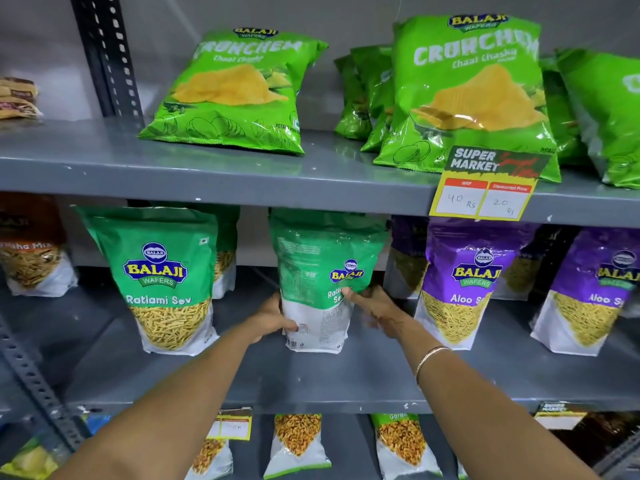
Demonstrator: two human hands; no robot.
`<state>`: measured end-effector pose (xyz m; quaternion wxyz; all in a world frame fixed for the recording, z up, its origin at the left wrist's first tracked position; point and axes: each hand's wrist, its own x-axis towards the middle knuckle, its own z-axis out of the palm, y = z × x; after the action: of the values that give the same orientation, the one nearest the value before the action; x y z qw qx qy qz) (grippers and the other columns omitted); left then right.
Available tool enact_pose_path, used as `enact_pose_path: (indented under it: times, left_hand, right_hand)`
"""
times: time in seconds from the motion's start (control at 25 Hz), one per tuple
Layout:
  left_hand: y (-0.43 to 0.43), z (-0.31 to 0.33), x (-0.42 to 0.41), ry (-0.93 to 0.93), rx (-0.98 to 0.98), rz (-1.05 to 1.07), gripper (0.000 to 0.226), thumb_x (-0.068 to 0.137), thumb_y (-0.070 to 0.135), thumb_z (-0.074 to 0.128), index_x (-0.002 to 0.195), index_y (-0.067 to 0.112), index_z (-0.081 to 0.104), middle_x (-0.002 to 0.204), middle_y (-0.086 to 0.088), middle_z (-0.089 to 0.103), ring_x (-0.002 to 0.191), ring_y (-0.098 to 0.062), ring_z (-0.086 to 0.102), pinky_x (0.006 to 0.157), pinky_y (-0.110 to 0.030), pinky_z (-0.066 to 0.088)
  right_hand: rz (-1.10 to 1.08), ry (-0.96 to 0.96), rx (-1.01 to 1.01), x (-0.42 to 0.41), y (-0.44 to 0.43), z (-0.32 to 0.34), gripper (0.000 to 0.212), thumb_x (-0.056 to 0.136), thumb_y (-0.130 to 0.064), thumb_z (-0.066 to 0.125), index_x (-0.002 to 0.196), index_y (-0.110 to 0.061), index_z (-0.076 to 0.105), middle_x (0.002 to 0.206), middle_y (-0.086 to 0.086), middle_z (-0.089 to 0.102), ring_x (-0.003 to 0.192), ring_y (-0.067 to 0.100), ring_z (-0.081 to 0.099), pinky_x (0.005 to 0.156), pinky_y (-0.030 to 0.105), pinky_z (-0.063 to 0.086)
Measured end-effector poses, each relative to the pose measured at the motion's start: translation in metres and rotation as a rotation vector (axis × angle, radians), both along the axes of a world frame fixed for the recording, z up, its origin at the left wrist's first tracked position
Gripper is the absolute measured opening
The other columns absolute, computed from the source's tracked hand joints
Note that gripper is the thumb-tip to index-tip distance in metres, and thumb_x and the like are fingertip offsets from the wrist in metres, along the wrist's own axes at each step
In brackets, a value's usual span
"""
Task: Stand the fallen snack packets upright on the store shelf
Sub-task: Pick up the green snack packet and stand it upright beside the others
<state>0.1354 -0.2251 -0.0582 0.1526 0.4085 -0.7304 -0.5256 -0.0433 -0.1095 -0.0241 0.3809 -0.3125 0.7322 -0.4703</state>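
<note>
A green and white Ratlami Sev packet [320,271] stands upright on the middle shelf [311,379], turned so its printed back and side face me. My left hand [268,318] grips its lower left edge. My right hand [372,303] presses its lower right side with thumb and fingers. A second Ratlami Sev packet [162,278] stands upright to the left, front facing out. On the top shelf a green Crunchem chips packet [232,91] leans far back, and another Crunchem packet [471,88] stands more upright to the right.
Purple Aloo Sev packets [464,282] stand right of my hands, an orange mix packet [33,251] at far left. A yellow price tag [485,192] hangs off the top shelf edge. More packets [298,441] sit on the shelf below. A perforated steel upright [107,57] rises at left.
</note>
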Motion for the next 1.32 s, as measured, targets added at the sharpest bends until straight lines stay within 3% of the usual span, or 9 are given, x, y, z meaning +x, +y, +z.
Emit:
enact_pose_path:
  times: [0.12,0.24,0.4,0.56,0.68,0.84,1.08,1.2,1.32]
  left_hand:
    - [-0.009,0.002,0.011,-0.076,0.081,-0.030,0.035,0.078,-0.011,0.048,0.106,0.009,0.053,0.079,-0.002,0.056,0.068,-0.011,0.052,0.062,-0.020,0.046]
    - [-0.009,0.002,0.019,-0.088,0.203,-0.037,0.027,0.086,-0.004,0.048,0.108,0.012,0.050,0.081,0.000,0.061,0.074,-0.011,0.060,0.073,-0.026,0.045]
    - [-0.004,-0.004,0.014,-0.078,0.085,-0.015,0.069,0.077,0.007,0.070,0.137,0.018,0.037,0.116,-0.006,0.057,0.109,-0.019,0.054,0.075,-0.026,0.046]
    - [0.010,-0.005,-0.005,-0.084,0.000,-0.092,0.099,0.068,-0.002,0.074,0.147,0.015,0.017,0.150,-0.005,0.035,0.138,-0.021,0.034,0.107,-0.026,0.033]
    - [0.016,-0.001,-0.016,-0.045,0.033,-0.076,0.114,0.064,-0.004,0.075,0.149,0.012,0.000,0.153,-0.007,0.027,0.141,-0.023,0.026,0.112,-0.029,0.028]
    - [-0.002,-0.003,-0.008,-0.167,0.066,-0.100,0.146,0.035,0.028,0.086,0.148,0.028,-0.007,0.156,-0.013,0.021,0.144,-0.027,0.022,0.117,-0.047,0.027]
    - [-0.004,0.012,0.001,-0.093,0.125,-0.007,0.066,0.072,-0.003,0.068,0.127,0.010,0.032,0.140,-0.016,0.043,0.119,-0.022,0.044,0.105,-0.034,0.035]
    - [-0.004,0.003,-0.003,-0.049,0.120,0.070,0.084,0.071,-0.007,0.070,0.138,0.006,0.021,0.126,-0.019,0.055,0.108,-0.024,0.052,0.103,-0.034,0.040]
    - [0.003,-0.006,-0.009,-0.057,0.048,0.094,0.067,0.068,-0.002,0.075,0.127,0.001,0.043,0.130,-0.020,0.057,0.115,-0.029,0.055,0.103,-0.039,0.044]
  right_hand:
    - [0.090,-0.195,0.292,0.003,0.007,-0.004,0.060,0.083,-0.065,0.036,0.122,-0.019,0.038,0.082,0.013,0.055,0.063,0.022,0.056,0.055,0.030,0.049]
    - [0.022,-0.390,0.143,-0.001,0.002,-0.014,0.042,0.092,-0.051,0.034,0.110,-0.013,0.039,0.079,0.019,0.057,0.070,0.027,0.057,0.075,0.040,0.051]
    - [0.158,-0.267,0.086,-0.004,0.007,-0.023,0.008,0.092,-0.011,0.047,0.093,-0.017,0.052,0.096,0.005,0.056,0.086,0.018,0.053,0.076,0.033,0.046]
    - [0.455,-0.037,0.058,0.007,0.016,-0.020,0.063,0.076,-0.002,0.068,0.128,-0.022,0.039,0.111,-0.010,0.052,0.105,0.007,0.048,0.080,0.019,0.043]
    - [0.462,0.050,0.030,0.014,0.012,-0.032,0.102,0.057,-0.019,0.081,0.141,-0.017,0.024,0.133,-0.001,0.048,0.121,0.016,0.046,0.101,0.032,0.043]
    - [0.317,0.155,0.016,0.016,0.005,-0.041,0.109,0.050,-0.023,0.085,0.137,-0.009,0.019,0.120,-0.010,0.039,0.128,0.019,0.040,0.111,0.038,0.037]
    - [0.288,0.104,-0.101,0.002,0.002,-0.034,0.079,0.066,0.004,0.077,0.134,-0.005,0.037,0.132,0.011,0.054,0.122,0.024,0.051,0.103,0.034,0.042]
    - [0.104,0.236,-0.119,-0.008,-0.002,-0.037,0.062,0.067,0.004,0.075,0.124,0.000,0.049,0.123,0.016,0.062,0.111,0.028,0.058,0.094,0.033,0.046]
    - [0.019,0.207,-0.113,-0.017,-0.006,-0.040,0.060,0.066,0.008,0.072,0.121,0.000,0.047,0.121,0.019,0.061,0.115,0.034,0.057,0.100,0.045,0.046]
